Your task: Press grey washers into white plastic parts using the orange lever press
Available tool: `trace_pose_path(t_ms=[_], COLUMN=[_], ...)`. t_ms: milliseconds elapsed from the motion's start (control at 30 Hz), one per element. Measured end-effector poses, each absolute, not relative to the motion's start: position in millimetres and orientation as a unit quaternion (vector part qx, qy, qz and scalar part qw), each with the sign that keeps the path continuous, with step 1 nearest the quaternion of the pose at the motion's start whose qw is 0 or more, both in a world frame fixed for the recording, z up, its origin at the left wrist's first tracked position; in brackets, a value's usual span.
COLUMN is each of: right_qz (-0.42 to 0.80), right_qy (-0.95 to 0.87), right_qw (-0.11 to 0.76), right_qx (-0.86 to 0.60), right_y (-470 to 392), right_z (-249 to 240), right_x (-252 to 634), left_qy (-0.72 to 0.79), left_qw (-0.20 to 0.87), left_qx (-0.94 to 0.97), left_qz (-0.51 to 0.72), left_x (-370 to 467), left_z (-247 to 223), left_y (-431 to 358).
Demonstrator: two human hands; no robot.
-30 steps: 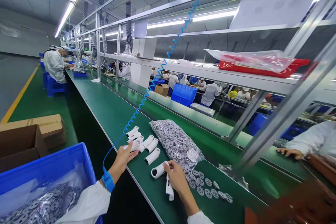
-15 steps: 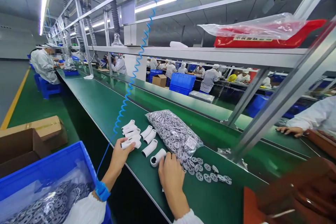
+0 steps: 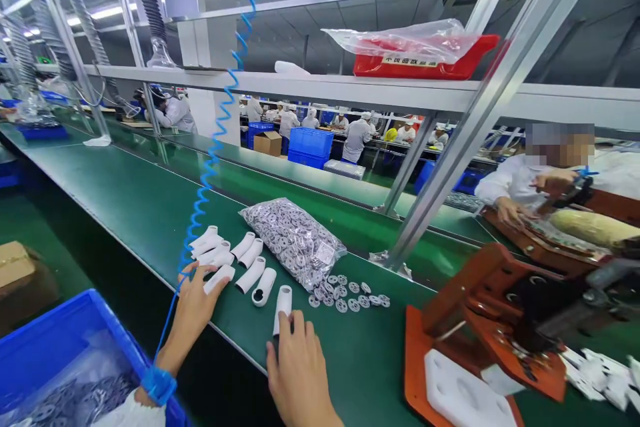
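My left hand [image 3: 197, 297] is closed on a short white curved tube [image 3: 220, 278], its thumb and fingers on either side, low over the bench edge. The fingertips of my right hand [image 3: 300, 367] grip the near end of another white tube [image 3: 283, 301] lying on the green bench. Between my hands, several similar tubes lie in loose rows; one tube [image 3: 263, 287] turns its notched open end toward me. Behind them rests a clear bag [image 3: 295, 233] full of grey slotted discs. Loose grey discs [image 3: 354, 305] are scattered by its near corner.
An orange-brown press [image 3: 480, 320] with a white block [image 3: 465, 390] stands at right. A blue crate [image 3: 90, 327] with bagged discs is below left. A coiled blue cord [image 3: 215, 153] runs to my left wrist. A red tray [image 3: 425, 67] sits on the shelf. A co-worker's hand [image 3: 510, 210] is across.
My view has swung right, bringing the press and the co-worker further in. My right hand has drawn back toward me, and a white tube now shows at its fingertips. My left hand still holds its tube.
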State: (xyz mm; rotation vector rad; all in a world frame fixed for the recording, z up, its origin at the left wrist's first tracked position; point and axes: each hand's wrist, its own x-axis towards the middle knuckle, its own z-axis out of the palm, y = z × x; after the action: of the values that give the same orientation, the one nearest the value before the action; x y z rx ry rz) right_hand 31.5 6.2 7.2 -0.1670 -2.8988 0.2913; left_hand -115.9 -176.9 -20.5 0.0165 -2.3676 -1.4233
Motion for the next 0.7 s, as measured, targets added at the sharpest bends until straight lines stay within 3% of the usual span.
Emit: trace_pose_path(t_ms=[200,467,700], right_qz=[0.082,0.070,0.103], right_qy=[-0.987,-0.947,-0.923], right_qw=[0.127,0.313,0.364], right_qx=[-0.055,0.037,0.073], right_y=[9.0,25.4,22.9], right_z=[-9.8,-37.1,-32.8], right_x=[18.0,22.8,23.6], left_qy=[-0.890,-0.929,-0.924], left_qw=[0.165,0.166,0.220], left_qx=[-0.033,-0.042,0.020], left_qz=[-0.424,-0.328,-0.311], left_x=[-96.8,-88.9,-82.9], left_z=[-10.2,-11.0,3.7], left_y=[-164.9,-153.3,-160.8])
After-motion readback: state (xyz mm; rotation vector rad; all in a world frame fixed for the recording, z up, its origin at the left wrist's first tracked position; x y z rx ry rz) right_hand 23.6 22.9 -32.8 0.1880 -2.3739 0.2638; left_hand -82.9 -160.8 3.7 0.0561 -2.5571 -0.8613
